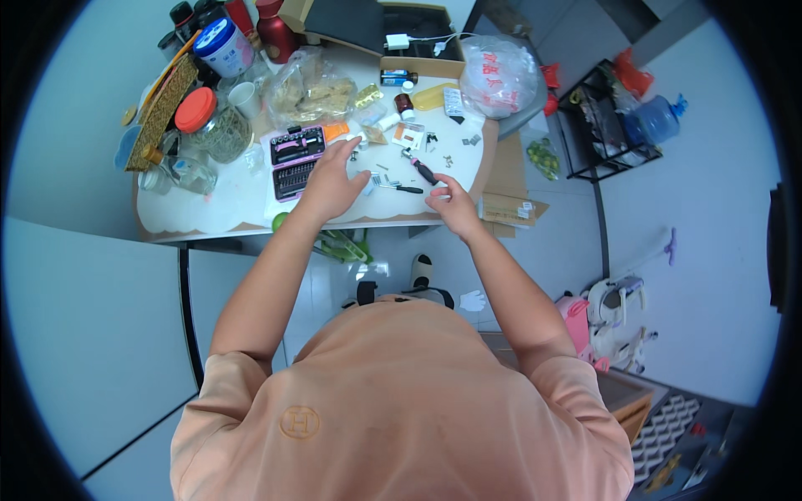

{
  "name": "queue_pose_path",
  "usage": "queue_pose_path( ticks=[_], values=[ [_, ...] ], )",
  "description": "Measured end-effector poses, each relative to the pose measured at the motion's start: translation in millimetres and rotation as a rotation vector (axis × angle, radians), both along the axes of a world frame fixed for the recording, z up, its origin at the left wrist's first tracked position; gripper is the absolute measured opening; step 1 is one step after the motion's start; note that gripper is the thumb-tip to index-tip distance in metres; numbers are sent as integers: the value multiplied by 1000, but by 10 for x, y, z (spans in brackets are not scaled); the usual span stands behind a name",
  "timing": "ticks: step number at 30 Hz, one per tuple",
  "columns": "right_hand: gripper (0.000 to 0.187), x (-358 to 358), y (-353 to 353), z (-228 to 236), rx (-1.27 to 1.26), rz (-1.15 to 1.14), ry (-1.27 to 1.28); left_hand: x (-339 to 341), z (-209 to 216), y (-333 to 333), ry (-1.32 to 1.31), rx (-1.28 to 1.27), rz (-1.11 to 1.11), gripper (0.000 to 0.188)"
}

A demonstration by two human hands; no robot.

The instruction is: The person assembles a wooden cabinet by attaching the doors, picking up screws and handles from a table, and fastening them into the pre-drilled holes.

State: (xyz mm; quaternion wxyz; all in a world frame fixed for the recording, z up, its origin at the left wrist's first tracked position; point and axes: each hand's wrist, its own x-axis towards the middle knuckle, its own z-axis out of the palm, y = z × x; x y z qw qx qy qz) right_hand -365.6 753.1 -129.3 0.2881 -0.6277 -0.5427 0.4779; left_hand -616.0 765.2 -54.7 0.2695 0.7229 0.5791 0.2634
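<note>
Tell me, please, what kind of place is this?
Probably a room at home used as a hobby or repair corner: a cluttered white table holds an open pink screwdriver bit set, food jars, and a shoe rack stands nearby.

A: Counts? Two hands, one bit case, one screwdriver.

B: One orange-lid jar, one paper cup, one white tub. Small parts too tiny to count.
</note>
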Motion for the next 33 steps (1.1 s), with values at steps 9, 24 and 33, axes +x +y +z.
queue_pose_path(
  ticks=[9,24,33],
  values=[
    [49,471,639,-616,-50,259,-219,562,-971,72,174,-255,212,62],
    [34,239,1056,-1025,-139,306,-85,869,-1100,-46,-75,-292,403,45],
    [35,334,810,-656,-175,358,123,967,-1227,462,-847,-568,608,36]
  ],
)
